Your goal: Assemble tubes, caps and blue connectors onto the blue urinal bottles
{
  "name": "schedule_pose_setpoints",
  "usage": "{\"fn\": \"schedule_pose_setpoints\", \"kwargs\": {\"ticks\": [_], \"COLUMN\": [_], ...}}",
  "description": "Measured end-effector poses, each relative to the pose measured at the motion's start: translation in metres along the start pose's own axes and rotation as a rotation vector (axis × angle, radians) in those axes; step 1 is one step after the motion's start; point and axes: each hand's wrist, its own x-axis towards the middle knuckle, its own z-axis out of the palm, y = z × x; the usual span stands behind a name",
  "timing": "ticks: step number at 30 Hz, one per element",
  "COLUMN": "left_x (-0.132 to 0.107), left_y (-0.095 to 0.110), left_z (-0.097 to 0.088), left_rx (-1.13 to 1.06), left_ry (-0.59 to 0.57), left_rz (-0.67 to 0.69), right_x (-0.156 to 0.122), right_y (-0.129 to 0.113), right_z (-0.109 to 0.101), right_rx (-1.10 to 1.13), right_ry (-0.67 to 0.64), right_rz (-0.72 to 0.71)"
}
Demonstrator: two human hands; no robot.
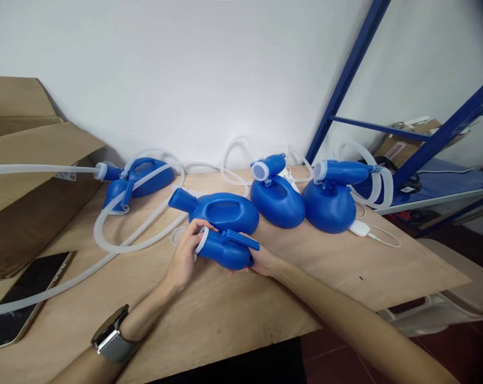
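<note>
Two bare hands meet on one blue funnel (pixel 227 252), which lies on its side near the middle of the table (pixel 225 325).

Left hand (pixel 183 256): fingers are curled round the white ring (pixel 201 240) at the funnel's left end, thumb on top, in a closed grip. A watch (pixel 111 335) sits on that wrist.

Right hand (pixel 261 261): it is cupped round the funnel's right end, fingers tucked beneath and mostly hidden, and it holds the piece from below.

A phone (pixel 21 304) lies flat with a dark screen at the table's left edge. A long pale tube (pixel 137 242) runs across it and loops towards the back.

Just behind the funnel lies the near bottle (pixel 223 210), blue, handle up, neck pointing left. Whether it touches the funnel cannot be told.

To its right stand a third bottle (pixel 277 205) and a fourth bottle (pixel 329 210), touching each other. Each carries a blue spout on top with a white-rimmed mouth facing left. A small white charger (pixel 359 228) rests just beside the fourth.

A left bottle (pixel 151 178) lies further back, with tubing round it.

A cardboard box (pixel 33 176) stands open along the left. A blue rack (pixel 425 144) rises at the right, with coiled tubing near its shelf. A white wall (pixel 205 64) closes the rear.
</note>
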Motion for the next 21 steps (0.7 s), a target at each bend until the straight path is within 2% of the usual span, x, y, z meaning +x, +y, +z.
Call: {"fn": "schedule_pose_setpoints", "kwargs": {"ticks": [5,12,16,21], "left_x": [-0.003,-0.003,-0.010,-0.019], "left_y": [-0.006,-0.002,-0.007,-0.014], "left_z": [0.005,0.001,0.003,0.008], "left_rx": [-0.124,0.140,0.064,0.072], "left_ry": [-0.033,-0.085,-0.134,-0.127], "left_rz": [-0.062,-0.052,-0.065,-0.015], "right_x": [-0.001,-0.006,-0.008,-0.012], "right_y": [-0.001,-0.010,-0.009,-0.005], "right_z": [-0.001,-0.001,0.001,0.005], "right_rx": [-0.014,-0.100,-0.094,-0.096], "right_ry": [0.001,0.021,0.067,0.134], "right_rz": [0.027,0.049,0.115,0.133]}}
